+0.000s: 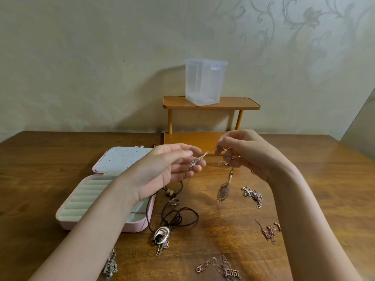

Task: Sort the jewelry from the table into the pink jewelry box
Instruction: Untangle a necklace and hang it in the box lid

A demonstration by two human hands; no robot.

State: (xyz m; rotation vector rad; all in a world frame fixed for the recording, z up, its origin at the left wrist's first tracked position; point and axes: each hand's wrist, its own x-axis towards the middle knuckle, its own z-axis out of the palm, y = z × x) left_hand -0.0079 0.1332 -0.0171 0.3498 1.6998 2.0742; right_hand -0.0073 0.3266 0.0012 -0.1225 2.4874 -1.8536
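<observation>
The pink jewelry box lies open at the left, with pale ring rolls inside and a dotted earring panel in its lid. My left hand and my right hand are raised above the table and stretch a thin stone-set chain between them, each pinching one end. A leaf-shaped pendant hangs below my right hand. On the table lie a black-cord necklace with an oval pendant and several tangled chains.
A small wooden two-tier shelf stands at the back against the wall, with a clear plastic container on its top. The brown wooden table reaches to the wall.
</observation>
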